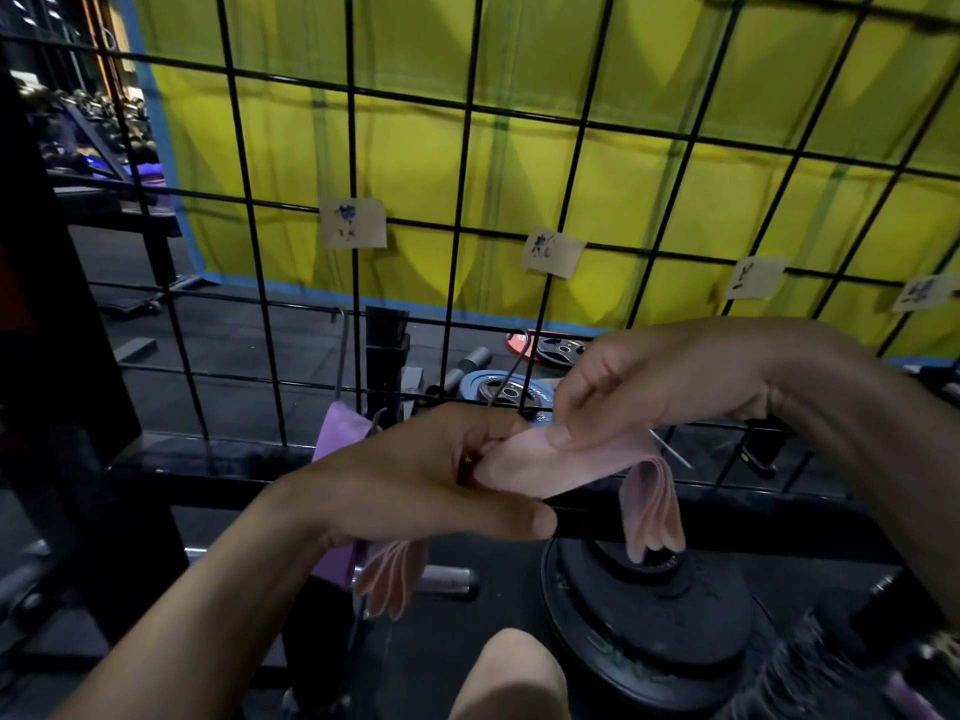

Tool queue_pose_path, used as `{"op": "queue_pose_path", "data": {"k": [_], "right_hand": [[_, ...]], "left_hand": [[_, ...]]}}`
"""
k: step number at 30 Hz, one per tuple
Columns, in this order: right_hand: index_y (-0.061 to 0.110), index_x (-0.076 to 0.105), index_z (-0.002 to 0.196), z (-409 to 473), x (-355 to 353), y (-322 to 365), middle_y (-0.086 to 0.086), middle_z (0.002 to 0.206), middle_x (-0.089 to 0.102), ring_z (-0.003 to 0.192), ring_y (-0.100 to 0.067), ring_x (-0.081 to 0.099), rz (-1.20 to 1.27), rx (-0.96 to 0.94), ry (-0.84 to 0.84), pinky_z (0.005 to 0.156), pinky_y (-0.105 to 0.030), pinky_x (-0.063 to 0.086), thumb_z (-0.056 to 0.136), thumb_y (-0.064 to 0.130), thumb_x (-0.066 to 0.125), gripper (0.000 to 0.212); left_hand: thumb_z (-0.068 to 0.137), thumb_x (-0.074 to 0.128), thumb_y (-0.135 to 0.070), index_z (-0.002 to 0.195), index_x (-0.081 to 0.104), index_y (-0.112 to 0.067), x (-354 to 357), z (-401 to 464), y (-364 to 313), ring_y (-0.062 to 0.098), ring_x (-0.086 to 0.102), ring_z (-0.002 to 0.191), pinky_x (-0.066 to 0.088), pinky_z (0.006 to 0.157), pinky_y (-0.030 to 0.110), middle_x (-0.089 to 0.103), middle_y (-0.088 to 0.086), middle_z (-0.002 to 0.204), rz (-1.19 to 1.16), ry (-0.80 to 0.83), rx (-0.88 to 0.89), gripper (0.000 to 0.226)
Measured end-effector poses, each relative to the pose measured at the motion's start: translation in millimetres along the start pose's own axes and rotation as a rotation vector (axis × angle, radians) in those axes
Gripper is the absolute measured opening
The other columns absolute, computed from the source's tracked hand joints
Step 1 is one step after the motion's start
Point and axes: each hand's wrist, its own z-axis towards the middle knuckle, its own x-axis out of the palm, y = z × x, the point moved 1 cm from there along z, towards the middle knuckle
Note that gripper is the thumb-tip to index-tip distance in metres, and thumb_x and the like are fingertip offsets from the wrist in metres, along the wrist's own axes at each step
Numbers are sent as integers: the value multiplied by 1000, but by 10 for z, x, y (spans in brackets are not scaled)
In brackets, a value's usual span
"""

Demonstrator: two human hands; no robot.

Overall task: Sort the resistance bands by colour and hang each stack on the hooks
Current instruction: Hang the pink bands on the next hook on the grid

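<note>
A stack of pink resistance bands [587,459] stretches between both hands in front of a black wire grid [457,210]. My left hand [431,480] grips the stack's left part, and its loose ends hang below the palm. My right hand [660,381] pinches the top band with thumb and fingers; the folded right end droops down. A purple band [337,428] hangs from a metal hook [342,350] on the grid, just left of my left hand. Another hook [511,371] juts from the grid behind my hands.
Paper colour labels [353,223] are clipped along the grid [553,252]. Black weight plates [649,615] are stacked at the lower right, a blue plate [493,387] lies behind the grid. A yellow curtain [571,122] fills the back. My knee [509,678] is at the bottom.
</note>
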Motion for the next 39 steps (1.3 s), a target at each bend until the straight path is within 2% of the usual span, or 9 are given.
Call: {"op": "queue_pose_path", "data": {"k": [9, 11, 12, 13, 15, 25, 31, 35, 39], "right_hand": [[8, 71, 92, 152, -10, -37, -29, 80, 63, 69, -25, 52, -20, -196, -185, 64, -37, 38, 95, 40, 65, 32], [13, 71, 87, 205, 15, -26, -19, 75, 60, 66, -22, 47, -70, -215, -298, 62, -39, 35, 97, 39, 64, 29], [15, 71, 86, 224, 34, -34, -12, 75, 60, 66, -22, 48, -96, -213, -343, 62, -40, 37, 98, 38, 63, 27], [16, 71, 86, 237, 61, -45, -7, 77, 62, 68, -22, 52, -119, -209, -378, 63, -42, 40, 98, 38, 62, 26], [22, 69, 86, 244, 113, -74, 0, 78, 64, 68, -16, 54, -158, -205, -425, 64, -41, 43, 98, 39, 60, 23], [26, 66, 81, 272, 272, -215, 26, 62, 56, 56, 3, 49, -31, -207, -538, 61, -24, 35, 99, 36, 60, 22], [17, 73, 91, 283, 274, -248, -7, 83, 72, 73, -16, 64, 181, -215, -481, 70, -36, 46, 98, 35, 65, 20], [2, 68, 102, 266, 282, -232, -20, 90, 75, 80, -30, 74, 388, -246, -384, 73, -39, 59, 98, 22, 62, 21], [-1, 65, 100, 285, 314, -218, -16, 89, 76, 78, -26, 75, 450, -261, -315, 66, -30, 61, 99, 17, 60, 19]], "left_hand": [[104, 51, -30, 72, 53, -17, -44, 24, -39, 4, 36, 50, 28, 48, 17, 39, -14, 58, 12, -298, -133, 34], [103, 50, -35, 76, 52, -14, -103, 60, -67, 1, 41, 49, 29, 48, 16, 34, -21, 60, 274, -367, -144, 35], [103, 49, -37, 77, 51, -15, -106, 76, -69, 1, 45, 51, 28, 48, 17, 34, -13, 105, 393, -396, -155, 34], [103, 48, -38, 77, 50, -18, -90, 88, -71, 2, 46, 54, 28, 48, 19, 60, 0, 71, 482, -421, -163, 33], [103, 47, -37, 74, 43, -22, -30, 112, -72, 6, 45, 60, 28, 54, 28, 49, -4, 68, 590, -470, -155, 32], [95, 35, -39, 84, 36, -26, 164, 167, 87, 36, 55, 86, 39, 66, 40, 53, 11, 108, 633, -620, -2, 17], [97, 58, -11, 78, 47, -23, 154, 183, 140, 22, 48, 103, 31, 65, -1, 58, 6, 84, 573, -680, 83, 25], [98, 59, -20, 73, 46, -27, 145, 172, 135, 4, 55, 54, 33, 47, 9, 56, -9, 59, 375, -661, 0, 29], [95, 62, -22, 77, 57, -9, 84, 177, 96, 10, 50, 51, 39, 48, 24, 57, 1, 58, 245, -609, -30, 22]]}}
